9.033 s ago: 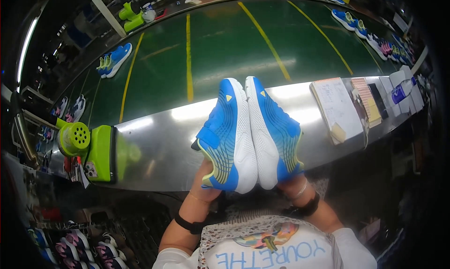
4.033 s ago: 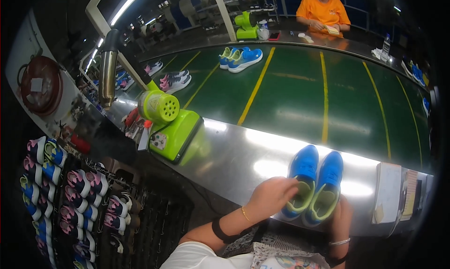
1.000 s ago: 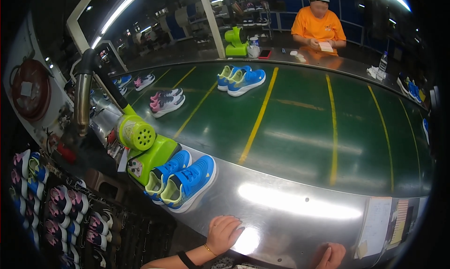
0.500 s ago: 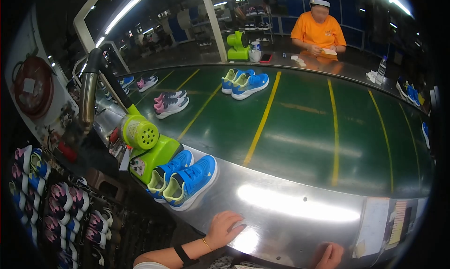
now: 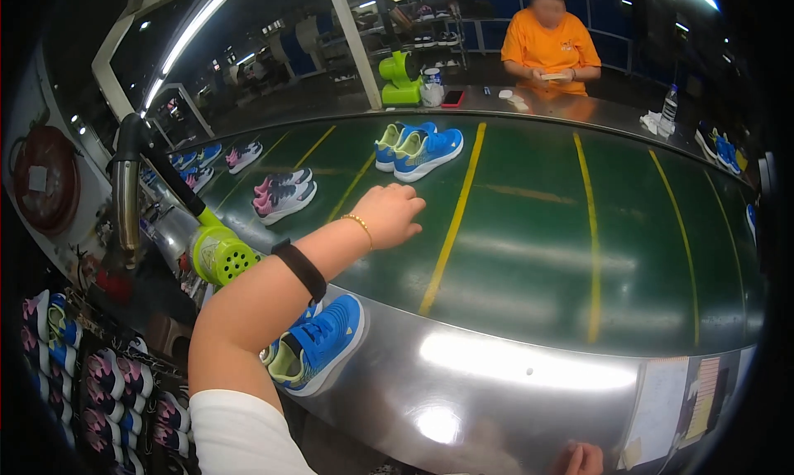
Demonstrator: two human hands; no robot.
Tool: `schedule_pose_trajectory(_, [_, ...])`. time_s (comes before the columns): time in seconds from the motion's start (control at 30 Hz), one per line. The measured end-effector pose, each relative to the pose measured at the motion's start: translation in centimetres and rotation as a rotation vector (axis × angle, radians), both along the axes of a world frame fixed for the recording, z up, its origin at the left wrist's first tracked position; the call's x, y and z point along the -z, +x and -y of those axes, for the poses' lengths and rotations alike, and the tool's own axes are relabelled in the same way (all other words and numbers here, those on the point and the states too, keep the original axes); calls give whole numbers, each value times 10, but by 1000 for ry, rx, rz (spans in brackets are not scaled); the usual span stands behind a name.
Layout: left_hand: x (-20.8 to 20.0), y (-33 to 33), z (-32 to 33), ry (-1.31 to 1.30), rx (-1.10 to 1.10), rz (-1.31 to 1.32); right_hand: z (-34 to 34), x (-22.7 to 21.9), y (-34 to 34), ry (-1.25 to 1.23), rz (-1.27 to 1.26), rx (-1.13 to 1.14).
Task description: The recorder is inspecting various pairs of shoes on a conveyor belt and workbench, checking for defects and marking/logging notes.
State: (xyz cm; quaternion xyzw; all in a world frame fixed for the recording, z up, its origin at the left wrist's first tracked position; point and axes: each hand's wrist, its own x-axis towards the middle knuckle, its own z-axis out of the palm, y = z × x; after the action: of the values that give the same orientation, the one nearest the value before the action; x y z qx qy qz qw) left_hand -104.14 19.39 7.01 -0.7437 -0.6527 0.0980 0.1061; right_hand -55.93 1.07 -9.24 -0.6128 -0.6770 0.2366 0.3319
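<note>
My left hand (image 5: 385,216) is stretched out over the green belt (image 5: 529,251), fingers bent and thumb apart, with nothing in it. Just beyond it, not touched, stands a pair of blue sneakers (image 5: 428,154) with pale yellow linings and white soles. Left of the hand is a pair of grey and pink sneakers (image 5: 285,198). Under my forearm, another pair of blue sneakers (image 5: 327,343) sits on the metal ledge, partly hidden by the arm. My right hand (image 5: 585,460) is at the ledge's near edge, its fingers curled in and mostly cut off; nothing shows in them.
A lime-green blower machine (image 5: 222,256) with a metal nozzle (image 5: 126,202) stands at left, partly behind my arm. Racked shoes (image 5: 103,384) fill the lower left. Papers (image 5: 657,405) lie on the ledge at right. Across the belt sits a person in orange (image 5: 550,49).
My left hand has gone from the metal ledge up and forward over the belt toward the blue pair. The right hand has sunk slightly toward the lower edge. The view has shifted a little.
</note>
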Motion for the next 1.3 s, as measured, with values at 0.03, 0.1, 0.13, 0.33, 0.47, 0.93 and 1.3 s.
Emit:
schedule_pose_trajectory(0.03, [2, -18, -24, -66, -109, -49, 0, 1, 1, -2, 16, -8])
schedule_pose_trajectory(0.1, [14, -56, -65, -124, -271, -67, 0, 4, 0, -9, 27, -2])
schedule_pose_trajectory(0.13, [22, -74, -82, -124, -327, -77, 1, 6, -2, -4, 41, 5])
schedule_pose_trajectory(0.33, [83, -124, -158, -49, -524, -43, 10, 9, -6, -38, 118, 58])
schedule_pose_trajectory(0.47, [109, -136, -199, 72, -611, -78, 8, 4, -14, -26, 231, 59])
schedule_pose_trajectory(0.93, [135, -185, -221, 93, -469, 117, -8, -14, -34, -94, 286, 90])
schedule_pose_trajectory(1.3, [93, -19, -79, 362, 161, -183, 18, -1, -27, 137, 172, 137])
